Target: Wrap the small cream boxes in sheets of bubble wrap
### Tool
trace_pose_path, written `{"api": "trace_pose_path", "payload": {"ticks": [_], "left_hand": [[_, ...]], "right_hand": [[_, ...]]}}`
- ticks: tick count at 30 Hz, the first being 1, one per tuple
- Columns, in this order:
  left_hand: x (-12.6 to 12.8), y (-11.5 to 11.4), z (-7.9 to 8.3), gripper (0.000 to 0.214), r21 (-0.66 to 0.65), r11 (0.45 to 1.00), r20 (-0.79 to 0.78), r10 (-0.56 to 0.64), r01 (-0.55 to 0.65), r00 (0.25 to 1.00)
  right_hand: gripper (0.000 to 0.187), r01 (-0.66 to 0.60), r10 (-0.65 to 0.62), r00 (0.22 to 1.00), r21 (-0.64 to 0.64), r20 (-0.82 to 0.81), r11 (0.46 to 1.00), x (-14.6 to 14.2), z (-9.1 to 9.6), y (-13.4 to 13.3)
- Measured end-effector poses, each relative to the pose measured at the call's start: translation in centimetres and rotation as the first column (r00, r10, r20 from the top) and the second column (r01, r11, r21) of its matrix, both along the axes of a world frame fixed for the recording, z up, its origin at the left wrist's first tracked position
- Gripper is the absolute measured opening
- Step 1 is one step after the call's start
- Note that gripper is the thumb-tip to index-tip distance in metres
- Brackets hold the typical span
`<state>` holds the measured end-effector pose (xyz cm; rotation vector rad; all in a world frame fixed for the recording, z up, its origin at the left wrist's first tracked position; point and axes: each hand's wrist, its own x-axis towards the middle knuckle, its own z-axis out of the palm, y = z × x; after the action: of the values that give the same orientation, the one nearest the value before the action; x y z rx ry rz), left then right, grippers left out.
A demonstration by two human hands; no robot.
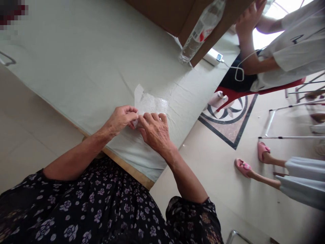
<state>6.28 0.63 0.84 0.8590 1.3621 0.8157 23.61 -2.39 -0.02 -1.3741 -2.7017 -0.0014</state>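
My left hand (122, 118) and my right hand (155, 131) meet over a pale cloth-covered table (83, 61). Both pinch the near edge of a piece of clear bubble wrap (152, 103) that lies on the cloth, with a flap of white paper or film sticking up at its far left corner. The left fingers are curled shut on the wrap's corner. The right fingers are bent over the wrap's edge, knuckles up. What lies under the fingers is hidden.
A clear plastic water bottle (200, 30) leans by a brown cardboard box (177, 15) at the table's far end, next to a white power bank (212, 56) with a cable. Another person (284, 44) sits on a red chair (236, 93); someone in pink slippers (243, 166) stands on the floor.
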Motion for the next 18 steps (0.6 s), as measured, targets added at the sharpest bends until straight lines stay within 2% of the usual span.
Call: {"api": "trace_pose_path", "payload": {"ticks": [3,5,8,11,13,14,16,18], "left_hand": [[-0.3,-0.3,0.1,0.029,-0.002,0.999,0.021,-0.054,0.054,0.998],[-0.4,-0.5,-0.1,0.031,0.039,0.994,-0.034,-0.102,0.103,0.994],[-0.2,-0.6,-0.7,0.029,0.149,0.966,-0.247,-0.171,0.212,0.954],[0.2,-0.6,-1.2,0.026,0.265,0.896,-0.515,-0.181,0.356,0.838],[0.5,-0.7,-1.4,0.025,0.300,0.837,-0.659,-0.165,0.457,0.734],[0.5,-0.7,-1.5,0.025,0.304,0.810,-0.711,-0.157,0.501,0.685],[0.5,-0.8,-1.7,0.026,0.311,0.769,-0.774,-0.136,0.559,0.618],[0.4,-0.9,-1.9,0.027,0.329,0.743,-0.797,-0.113,0.583,0.594]], "right_hand": [[0.027,0.000,-0.001,1.000,-0.039,-0.026,0.999,0.2,0.3,0.1],[0.022,-0.004,0.002,0.999,-0.060,-0.038,0.998,0.2,0.5,0.2],[0.022,-0.022,0.014,0.996,-0.088,-0.090,0.996,0.6,0.6,0.2],[0.023,0.016,-0.034,0.970,-0.073,-0.240,0.997,1.9,0.2,-0.4],[0.023,0.169,-0.178,0.899,-0.057,-0.400,0.984,3.3,-0.6,-1.4],[0.024,0.275,-0.278,0.832,-0.078,-0.480,0.958,4.1,-1.1,-1.9],[0.031,0.427,-0.460,0.674,-0.203,-0.578,0.881,5.7,-2.2,-3.0],[0.047,0.473,-0.598,0.554,-0.373,-0.579,0.799,6.6,-3.1,-3.8]]}}
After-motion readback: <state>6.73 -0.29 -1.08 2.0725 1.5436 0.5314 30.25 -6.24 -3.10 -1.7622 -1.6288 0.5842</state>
